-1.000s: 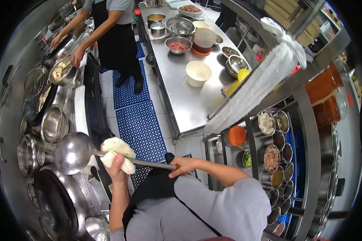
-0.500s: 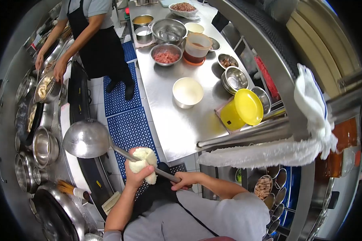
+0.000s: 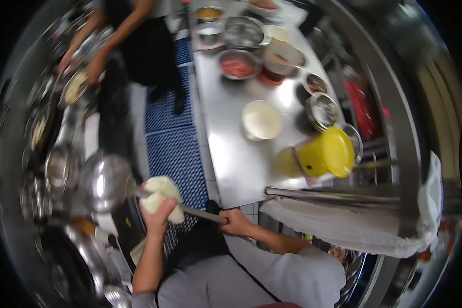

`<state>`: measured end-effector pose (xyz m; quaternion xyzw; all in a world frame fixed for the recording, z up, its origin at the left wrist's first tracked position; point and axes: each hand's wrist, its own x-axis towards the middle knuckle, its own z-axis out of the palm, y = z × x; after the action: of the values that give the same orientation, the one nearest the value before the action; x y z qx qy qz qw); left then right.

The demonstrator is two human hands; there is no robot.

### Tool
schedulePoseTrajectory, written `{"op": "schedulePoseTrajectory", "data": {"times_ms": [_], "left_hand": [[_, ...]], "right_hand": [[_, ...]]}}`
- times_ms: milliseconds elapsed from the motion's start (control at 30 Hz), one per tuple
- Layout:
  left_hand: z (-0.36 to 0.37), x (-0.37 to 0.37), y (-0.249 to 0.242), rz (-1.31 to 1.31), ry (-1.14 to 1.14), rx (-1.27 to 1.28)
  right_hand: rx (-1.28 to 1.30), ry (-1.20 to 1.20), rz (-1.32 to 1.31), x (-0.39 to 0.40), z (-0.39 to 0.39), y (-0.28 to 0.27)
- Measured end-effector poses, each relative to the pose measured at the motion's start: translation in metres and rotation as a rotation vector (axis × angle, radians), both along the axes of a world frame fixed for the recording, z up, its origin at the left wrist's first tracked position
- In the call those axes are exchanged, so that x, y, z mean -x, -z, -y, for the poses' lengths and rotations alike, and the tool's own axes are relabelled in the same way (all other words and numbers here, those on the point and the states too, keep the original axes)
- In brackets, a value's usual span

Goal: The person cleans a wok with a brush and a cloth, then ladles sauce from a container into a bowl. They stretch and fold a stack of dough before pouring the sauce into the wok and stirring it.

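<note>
The left hand [image 3: 156, 219] is closed on a pale cloth [image 3: 164, 189], which is bunched around the shaft of a large metal ladle [image 3: 107, 179]. The right hand [image 3: 236, 224] grips the same shaft near its end, just in front of the dark apron [image 3: 190, 251]. So the ladle is held by both hands — its round bowl out to the left of the left hand, its shaft slanting from there through the cloth to the right hand. Motion blur hides the finer detail of the bowl.

Ahead of the right hand is a steel desk [image 3: 231, 164], with a white bowl [image 3: 262, 123] on it and a yellow container [image 3: 317, 156] farther to the right. A white towel [image 3: 339, 226] hangs to the right of the right hand. Below and left of the left hand sits a dark round pan [image 3: 61, 262], and a blue mat [image 3: 172, 149] lies on the floor ahead of both hands. Well beyond the left hand, a co-worker's hand [image 3: 95, 69] is near some pale food [image 3: 76, 90] — I cannot tell what it grips.
</note>
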<state>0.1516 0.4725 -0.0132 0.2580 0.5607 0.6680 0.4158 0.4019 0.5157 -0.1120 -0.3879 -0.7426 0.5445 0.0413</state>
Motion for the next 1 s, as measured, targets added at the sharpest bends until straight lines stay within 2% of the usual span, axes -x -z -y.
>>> {"op": "schedulePoseTrajectory", "data": {"times_ms": [33, 100, 167, 233, 367, 467, 567, 633, 700, 733, 833, 867, 1000], "left_hand": [[0.005, 0.005, 0.002, -0.052, 0.012, 0.037], [0.020, 0.003, 0.001, -0.098, -0.151, 0.087], [0.039, 0.016, 0.000, -0.093, -0.162, 0.042], [0.062, 0.026, 0.005, -0.085, -0.267, -0.070], [0.109, 0.064, -0.010, -0.122, -0.466, -0.166], [0.150, 0.097, -0.030, -0.259, -0.638, -0.052], [0.199, 0.126, -0.048, -0.123, -0.725, -0.127], [0.233, 0.139, -0.039, -0.090, -0.810, -0.242], [0.268, 0.146, -0.032, -0.123, -0.902, -0.247], [0.285, 0.149, -0.024, -0.092, -0.963, -0.205], [0.337, 0.151, -0.008, 0.081, -0.960, -0.164], [0.348, 0.151, -0.001, 0.133, -0.994, -0.174], [0.387, 0.148, 0.018, 0.057, -1.091, -0.125]], "right_hand": [[0.023, -0.008, 0.020, 0.012, 0.001, -0.004], [0.069, -0.081, 0.062, 0.032, 0.002, -0.008], [0.093, -0.207, 0.113, 0.047, 0.001, -0.011], [0.070, -0.363, 0.031, 0.060, -0.002, -0.003], [0.589, -0.504, -0.041, 0.113, -0.003, -0.054], [0.570, -0.607, -0.126, 0.157, 0.021, -0.064], [0.662, -0.697, -0.161, 0.202, 0.055, -0.067], [0.604, -0.766, -0.147, 0.232, 0.084, -0.078], [0.550, -0.798, -0.198, 0.261, 0.113, -0.072], [0.492, -0.839, -0.226, 0.277, 0.126, -0.066], [0.418, -0.868, -0.253, 0.326, 0.170, -0.079], [0.391, -0.889, -0.228, 0.342, 0.183, -0.084], [0.359, -0.911, -0.070, 0.394, 0.226, -0.069]]}}
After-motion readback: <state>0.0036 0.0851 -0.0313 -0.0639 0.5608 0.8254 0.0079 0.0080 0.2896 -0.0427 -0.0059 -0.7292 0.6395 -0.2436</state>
